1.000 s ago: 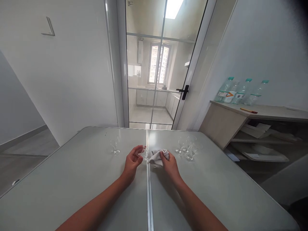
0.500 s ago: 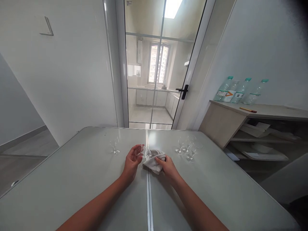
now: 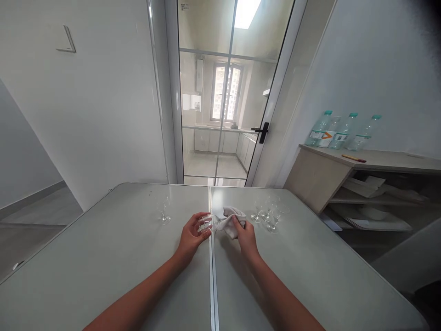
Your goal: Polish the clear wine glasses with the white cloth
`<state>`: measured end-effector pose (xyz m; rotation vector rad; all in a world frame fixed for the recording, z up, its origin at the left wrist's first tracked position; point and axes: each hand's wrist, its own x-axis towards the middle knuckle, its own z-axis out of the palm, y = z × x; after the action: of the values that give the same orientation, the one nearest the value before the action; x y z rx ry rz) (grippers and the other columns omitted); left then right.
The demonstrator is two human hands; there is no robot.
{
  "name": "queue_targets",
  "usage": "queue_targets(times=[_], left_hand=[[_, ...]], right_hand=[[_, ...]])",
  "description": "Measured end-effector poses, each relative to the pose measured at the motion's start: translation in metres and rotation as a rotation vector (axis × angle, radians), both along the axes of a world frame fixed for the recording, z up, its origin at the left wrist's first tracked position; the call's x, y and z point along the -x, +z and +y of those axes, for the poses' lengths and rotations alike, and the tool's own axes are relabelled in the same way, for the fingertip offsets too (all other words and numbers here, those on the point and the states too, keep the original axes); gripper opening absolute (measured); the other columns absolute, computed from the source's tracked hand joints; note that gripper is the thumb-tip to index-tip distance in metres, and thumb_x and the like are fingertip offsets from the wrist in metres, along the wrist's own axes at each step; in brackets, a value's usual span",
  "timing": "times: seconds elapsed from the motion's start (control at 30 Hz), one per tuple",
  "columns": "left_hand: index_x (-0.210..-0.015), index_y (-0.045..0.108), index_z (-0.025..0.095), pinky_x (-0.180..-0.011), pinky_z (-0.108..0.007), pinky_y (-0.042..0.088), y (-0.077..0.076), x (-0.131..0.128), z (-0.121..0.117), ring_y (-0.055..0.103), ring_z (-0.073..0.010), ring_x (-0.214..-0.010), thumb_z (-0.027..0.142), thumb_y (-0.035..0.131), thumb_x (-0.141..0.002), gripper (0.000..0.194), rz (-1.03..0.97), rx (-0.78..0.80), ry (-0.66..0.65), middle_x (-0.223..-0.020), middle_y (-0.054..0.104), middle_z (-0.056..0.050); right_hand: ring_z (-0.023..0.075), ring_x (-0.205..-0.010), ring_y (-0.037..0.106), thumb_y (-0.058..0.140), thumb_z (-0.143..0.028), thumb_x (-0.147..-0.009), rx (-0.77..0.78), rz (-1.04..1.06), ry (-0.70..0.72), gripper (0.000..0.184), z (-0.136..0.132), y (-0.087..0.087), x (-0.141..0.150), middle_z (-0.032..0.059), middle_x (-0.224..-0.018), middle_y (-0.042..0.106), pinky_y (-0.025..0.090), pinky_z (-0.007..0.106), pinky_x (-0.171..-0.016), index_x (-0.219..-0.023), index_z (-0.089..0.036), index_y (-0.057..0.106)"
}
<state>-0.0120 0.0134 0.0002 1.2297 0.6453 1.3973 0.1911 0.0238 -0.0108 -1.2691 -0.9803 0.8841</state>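
A clear stemmed glass (image 3: 206, 223) lies sideways in my left hand (image 3: 191, 236), whose fingers wrap round its bowl. The stem end points right, toward a pale grey cloth (image 3: 231, 223). My right hand (image 3: 245, 235) pinches this bunched cloth at the base end of the glass, so the foot is hidden by the fabric. Both hands are just above the table, over its middle seam. To the left, another stemmed glass (image 3: 165, 218) stands upright by itself. On the right several more stemmed glasses (image 3: 272, 224) stand close together.
The pale table (image 3: 113, 257) has a metal seam (image 3: 212, 285) down its middle. Beyond its far edge is a glazed door (image 3: 227, 156) with a black handle. At right, a wooden shelf unit (image 3: 312, 174) carries several plastic bottles (image 3: 341, 133) and a yellow-red stick (image 3: 353, 158).
My right hand and the cloth have shifted slightly right and up. My left hand has turned the glass a little and moved slightly right, still holding it.
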Motion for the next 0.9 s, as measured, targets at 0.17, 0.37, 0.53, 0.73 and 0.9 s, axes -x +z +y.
queue_targets(times=[0.17,0.37,0.53,0.73,0.9], left_hand=[[-0.122,0.064,0.026,-0.103,-0.050,0.054,0.000,0.001,0.003,0.061,-0.0317,-0.123,0.033,0.086,-0.074,0.053,0.003,0.007,0.038,-0.135,0.062,-0.011],[-0.116,0.062,0.025,-0.098,-0.046,0.056,0.000,0.000,0.001,0.062,-0.0296,-0.118,0.031,0.088,-0.073,0.051,0.076,0.000,-0.042,-0.132,0.062,-0.011],[-0.117,0.061,0.024,-0.100,-0.048,0.055,-0.001,-0.001,-0.002,0.062,-0.0300,-0.119,0.031,0.088,-0.072,0.053,0.100,-0.009,-0.074,-0.134,0.061,-0.012],[-0.118,0.063,0.025,-0.103,-0.048,0.053,-0.002,-0.003,-0.001,0.059,-0.0308,-0.124,0.033,0.088,-0.073,0.053,0.093,0.001,-0.032,-0.133,0.063,-0.012],[-0.117,0.064,0.024,-0.099,-0.047,0.056,0.000,0.001,0.002,0.063,-0.0307,-0.118,0.035,0.088,-0.072,0.053,0.067,0.005,-0.029,-0.132,0.063,-0.011]], right_hand=[[0.0215,-0.070,0.060,0.071,-0.061,-0.080,0.006,-0.103,0.071,0.047,0.000,-0.004,0.001,0.0057,-0.076,0.068,0.046,0.030,-0.061,-0.086,-0.014,0.072],[0.0241,-0.088,0.065,0.073,-0.047,-0.080,-0.119,-0.118,0.012,0.043,-0.001,0.002,-0.006,0.0067,-0.098,0.073,0.050,0.033,-0.077,-0.111,-0.018,0.069],[0.0241,-0.084,0.066,0.071,-0.045,-0.081,-0.107,-0.132,0.139,0.037,0.004,0.001,-0.010,0.0067,-0.090,0.074,0.050,0.034,-0.076,-0.103,-0.016,0.074],[0.0215,-0.065,0.061,0.077,-0.050,-0.075,-0.061,-0.293,-0.032,0.036,-0.004,0.007,-0.014,0.0038,-0.072,0.071,0.045,0.031,-0.060,-0.083,-0.015,0.076],[0.0242,-0.076,0.065,0.073,-0.050,-0.080,-0.133,-0.262,-0.018,0.037,-0.009,0.016,-0.005,0.0070,-0.085,0.076,0.048,0.031,-0.066,-0.095,-0.017,0.078]])
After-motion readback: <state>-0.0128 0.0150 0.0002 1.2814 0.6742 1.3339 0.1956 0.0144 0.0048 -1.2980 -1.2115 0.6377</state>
